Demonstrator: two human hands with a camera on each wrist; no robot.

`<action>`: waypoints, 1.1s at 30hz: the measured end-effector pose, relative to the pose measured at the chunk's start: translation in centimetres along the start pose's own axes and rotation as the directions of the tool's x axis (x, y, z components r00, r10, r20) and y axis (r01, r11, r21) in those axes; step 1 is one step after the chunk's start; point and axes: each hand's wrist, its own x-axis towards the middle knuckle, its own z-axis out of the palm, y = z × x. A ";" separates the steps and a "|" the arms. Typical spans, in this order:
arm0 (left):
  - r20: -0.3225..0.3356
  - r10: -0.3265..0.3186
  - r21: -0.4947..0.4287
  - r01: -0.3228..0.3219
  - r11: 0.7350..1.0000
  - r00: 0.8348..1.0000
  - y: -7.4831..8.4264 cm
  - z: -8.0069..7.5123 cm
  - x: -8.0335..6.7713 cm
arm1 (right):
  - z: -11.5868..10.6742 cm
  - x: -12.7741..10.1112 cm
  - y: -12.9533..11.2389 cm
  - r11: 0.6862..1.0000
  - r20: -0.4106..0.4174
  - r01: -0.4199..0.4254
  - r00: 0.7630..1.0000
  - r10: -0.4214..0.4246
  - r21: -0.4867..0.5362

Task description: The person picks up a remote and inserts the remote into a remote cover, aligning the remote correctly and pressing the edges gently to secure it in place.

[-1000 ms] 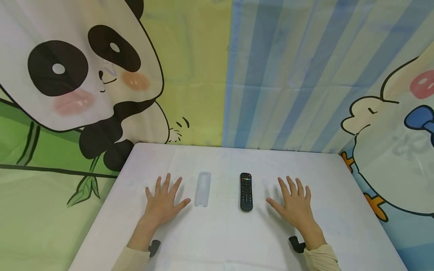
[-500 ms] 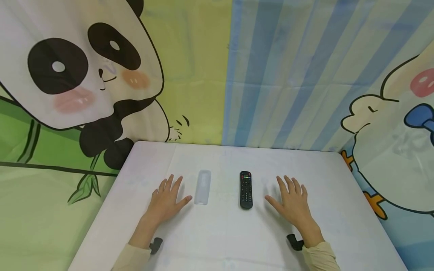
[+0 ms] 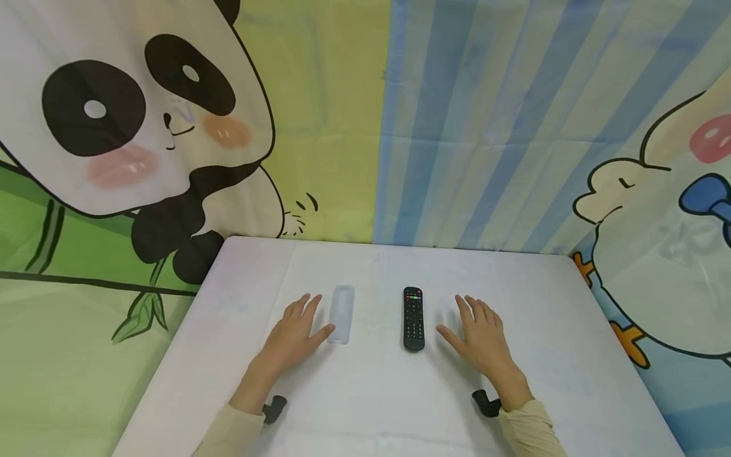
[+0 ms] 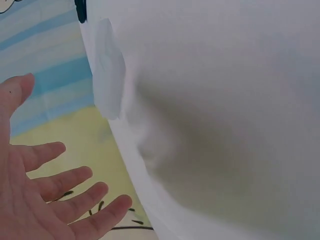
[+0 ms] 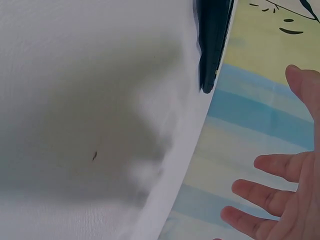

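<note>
On the white bench (image 3: 377,393), a clear remote cover (image 3: 341,315) and a black remote (image 3: 414,318) lie side by side, long ends pointing away from the person, with a bare strip of bench between them. Just left of the cover sits the left hand (image 3: 297,335), fingers straight and loosely spread, thumb tip right at the cover's near corner; whether it touches cannot be told from the head view. The right hand (image 3: 478,336) lies just right of the black remote, fingers straight and slightly fanned, thumb angled toward the remote but apart from it. Neither hand holds anything.

From the left wrist view, the cover (image 4: 107,70) is a pale, nearly see-through shape that blends into the white surface, its edges hard to make out; the palm and fingers (image 4: 50,185) are cut off at the frame edge. From the right wrist view, only one dark end of the remote (image 5: 212,40) shows, the rest cut off at the top, and the fingers (image 5: 260,200) are partly out of frame. Cream sleeves (image 3: 528,428) and small black wrist mounts (image 3: 275,408) show at the bottom.
</note>
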 end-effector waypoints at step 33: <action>0.155 0.113 -0.388 -0.045 0.920 0.981 7.9 5.5 5.1 | 2.0 2.5 -2.9 0.879 0.191 -0.174 0.977 0.096 0.444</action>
